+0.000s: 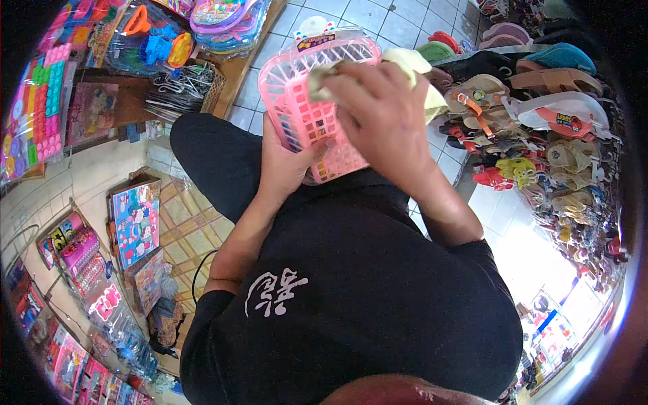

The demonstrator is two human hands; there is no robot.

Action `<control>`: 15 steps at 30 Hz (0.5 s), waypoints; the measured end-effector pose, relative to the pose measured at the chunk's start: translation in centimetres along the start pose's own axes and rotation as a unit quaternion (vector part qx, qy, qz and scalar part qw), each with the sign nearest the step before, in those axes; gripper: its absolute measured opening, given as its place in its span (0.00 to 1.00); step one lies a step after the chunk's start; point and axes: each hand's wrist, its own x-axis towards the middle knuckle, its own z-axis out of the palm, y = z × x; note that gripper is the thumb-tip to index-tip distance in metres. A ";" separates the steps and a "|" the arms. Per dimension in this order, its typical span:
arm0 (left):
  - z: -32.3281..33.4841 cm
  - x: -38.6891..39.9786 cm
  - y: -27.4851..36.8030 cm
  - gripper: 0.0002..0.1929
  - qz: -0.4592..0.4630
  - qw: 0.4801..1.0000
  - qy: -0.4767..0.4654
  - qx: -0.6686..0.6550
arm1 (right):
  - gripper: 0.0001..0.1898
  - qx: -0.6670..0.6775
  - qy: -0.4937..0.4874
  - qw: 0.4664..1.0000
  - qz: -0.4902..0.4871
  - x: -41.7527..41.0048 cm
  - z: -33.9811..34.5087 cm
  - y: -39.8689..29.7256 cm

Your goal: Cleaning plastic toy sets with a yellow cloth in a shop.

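A pink plastic lattice basket (306, 109) in clear wrap is held tilted in front of my lap, with a printed header card (315, 39) at its far end. Gripping the basket's near left side is my left hand (286, 164), its thumb over the lattice. My right hand (382, 109), slightly blurred, is over the basket with its fingers closed on a pale yellow cloth (407, 62). One bunched part of that cloth shows at the fingertips against the basket, and the rest hangs past the knuckles. Items inside the basket are mostly hidden.
Racks of sandals (562, 114) crowd the right side. At upper left, a wooden shelf (248, 55) bears packaged plastic toys (164, 45) and a wicker basket (215, 93) of small packets. More packaged goods (134, 223) hang at lower left. Tiled floor (400, 25) lies beyond.
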 end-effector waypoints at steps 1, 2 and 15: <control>0.0 -0.1 -0.1 0.42 0.011 1.000 0.010 0.018 | 0.15 0.010 -0.010 0.999 -0.029 0.1 -0.4 -0.4; 0.1 -0.2 -0.1 0.42 0.012 1.000 0.009 0.017 | 0.15 0.009 -0.010 0.999 -0.029 0.4 -0.7 -0.1; 1.2 -1.2 0.4 0.41 0.026 0.998 0.005 0.061 | 0.14 0.018 0.014 0.999 -0.033 1.2 -2.3 -0.1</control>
